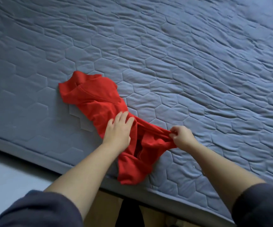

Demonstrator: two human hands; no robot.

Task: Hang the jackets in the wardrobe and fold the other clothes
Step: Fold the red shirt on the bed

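A crumpled red garment (99, 102) lies on the blue-grey quilted mattress (189, 63), stretched from the middle toward the near edge. My left hand (118, 128) rests flat on its middle with straight, spread fingers. My right hand (182, 135) pinches a bunched edge of the red garment at its right side, pulling it taut. The lower end of the garment hangs close to the mattress's near edge.
The mattress edge (34, 153) runs diagonally from the left to the bottom right. Pale floor (9, 177) shows at the lower left. A wooden bed frame (103, 208) is visible below the mattress edge. My dark sleeves fill the bottom corners.
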